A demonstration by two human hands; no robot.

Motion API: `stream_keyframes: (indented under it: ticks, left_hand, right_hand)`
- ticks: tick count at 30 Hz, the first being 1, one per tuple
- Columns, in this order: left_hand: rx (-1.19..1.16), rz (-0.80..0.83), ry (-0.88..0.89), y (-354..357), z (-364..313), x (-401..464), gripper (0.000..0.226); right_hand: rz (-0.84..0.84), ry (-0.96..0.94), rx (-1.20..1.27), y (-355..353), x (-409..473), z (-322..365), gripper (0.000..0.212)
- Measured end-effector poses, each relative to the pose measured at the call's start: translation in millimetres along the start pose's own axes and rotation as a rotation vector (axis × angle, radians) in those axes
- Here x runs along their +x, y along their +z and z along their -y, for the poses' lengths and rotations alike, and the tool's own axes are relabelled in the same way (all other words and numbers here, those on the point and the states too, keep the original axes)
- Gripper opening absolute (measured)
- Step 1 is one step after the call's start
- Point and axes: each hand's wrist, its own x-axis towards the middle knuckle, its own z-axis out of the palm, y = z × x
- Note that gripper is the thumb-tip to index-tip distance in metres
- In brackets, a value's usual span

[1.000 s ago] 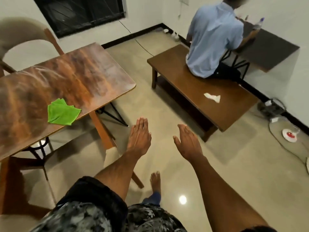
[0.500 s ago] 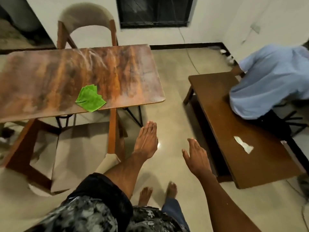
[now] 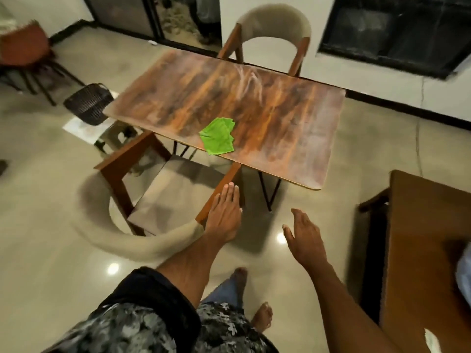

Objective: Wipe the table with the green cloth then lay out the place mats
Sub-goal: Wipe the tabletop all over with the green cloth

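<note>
Near the front edge of the worktop (image 3: 293,138) lies the folded green cloth (image 3: 218,136), ahead of both hands and a bit to the left. Its long side runs front to back. Nearer is the left hand (image 3: 224,215); like the right hand (image 3: 304,236), its fingers (image 3: 230,191) are spread and hold nothing.

One green cloth (image 3: 218,135), one wooden counter (image 3: 280,118), two beige chairs (image 3: 274,34), one dark basket (image 3: 89,103), two open hands (image 3: 224,212).
</note>
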Motion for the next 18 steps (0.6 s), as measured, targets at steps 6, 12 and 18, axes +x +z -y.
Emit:
stream_keyframes:
  ticks: [6,12,18]
  left_hand:
    - [-0.069,0.091,-0.168,7.5,40.2,30.5,0.069]
    - [-0.192,0.074,-0.221,-9.1,40.9,98.5,0.069]
    - [-0.217,0.039,-0.220,-28.7,42.5,162.9,0.070]
  right_hand:
    - [0.149,-0.072,-0.009,27.6,49.2,13.6,0.062]
    - [0.161,-0.110,-0.047,5.3,113.2,7.1,0.056]
    - [0.141,-0.151,-0.101,-19.8,185.8,26.1,0.053]
